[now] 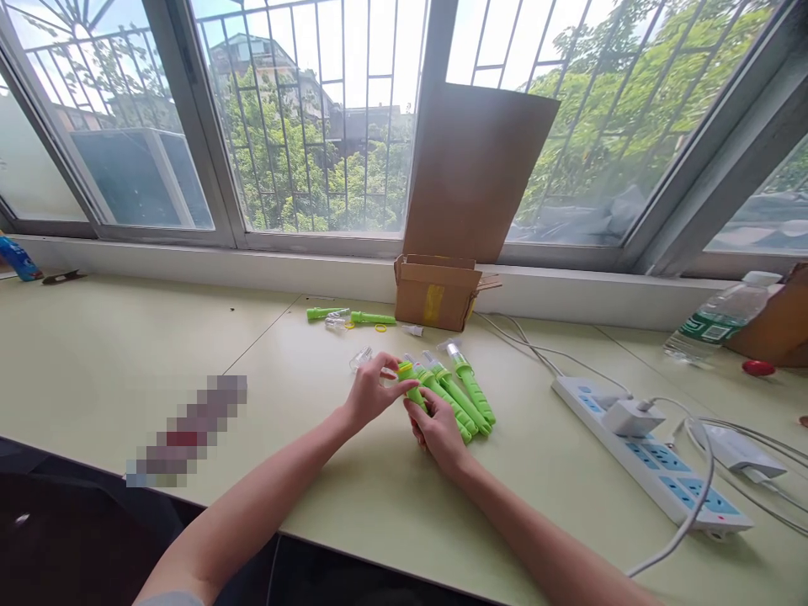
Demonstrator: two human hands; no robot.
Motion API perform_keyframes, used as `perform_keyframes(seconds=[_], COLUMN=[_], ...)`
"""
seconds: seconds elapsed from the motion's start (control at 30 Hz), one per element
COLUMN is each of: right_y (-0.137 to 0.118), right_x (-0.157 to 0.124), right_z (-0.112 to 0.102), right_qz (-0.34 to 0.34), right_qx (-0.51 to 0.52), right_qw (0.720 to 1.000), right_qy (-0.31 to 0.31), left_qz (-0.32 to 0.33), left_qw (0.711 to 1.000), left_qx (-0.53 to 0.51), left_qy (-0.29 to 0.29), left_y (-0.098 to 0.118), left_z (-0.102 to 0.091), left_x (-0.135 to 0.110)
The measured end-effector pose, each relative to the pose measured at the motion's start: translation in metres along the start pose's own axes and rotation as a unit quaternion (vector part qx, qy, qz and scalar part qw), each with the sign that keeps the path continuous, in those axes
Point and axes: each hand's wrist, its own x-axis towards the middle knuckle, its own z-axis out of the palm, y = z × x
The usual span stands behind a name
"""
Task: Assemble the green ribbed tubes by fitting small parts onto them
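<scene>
Both hands are on one green plastic handle (412,392), a tube with a yellow ring (405,366) around its upper end. My left hand (371,389) pinches that ringed end between thumb and fingers. Lower down, my right hand (438,427) grips the body, its fingers closed around it. Just right of my hands lie several similar green handles with clear tips, the outermost handle (475,387) set slightly apart. A clear plastic piece (361,358) sits behind my left hand, partly hidden by it.
Behind are more green parts (372,317), a loose yellow ring (380,328) and a clear cap (411,330). A cardboard box (435,295) stands against the sill. On the right are a power strip (637,471) with cables and a water bottle (720,320).
</scene>
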Motion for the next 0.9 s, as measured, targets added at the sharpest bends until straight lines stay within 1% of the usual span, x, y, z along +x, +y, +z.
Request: perform_keyframes(seconds=[0.2,0.67,0.8,0.9], right_y=[0.0,-0.009,-0.012,-0.012], right_x=[0.0,-0.002,-0.003,-0.003], right_z=[-0.001,-0.002,-0.002,-0.002], right_qz=[0.011,0.037,0.046,0.039], right_qx=[0.024,0.063,0.07,0.069], right_qw=[1.0,0.997,0.996,0.997], right_qy=[-0.006,-0.01,-0.021,-0.025], left_qz=[0.002,-0.009,0.006,0.013], left_qw=[1.0,1.0,0.999,0.999], left_qx=[-0.01,-0.016,-0.027,-0.029], left_qy=[-0.012,-0.023,-0.022,-0.022], left_y=[0.002,0.002,0.006,0.009], left_z=[-0.001,-0.001,-0.001,-0.002], left_x=[0.001,0.002,0.002,0.002])
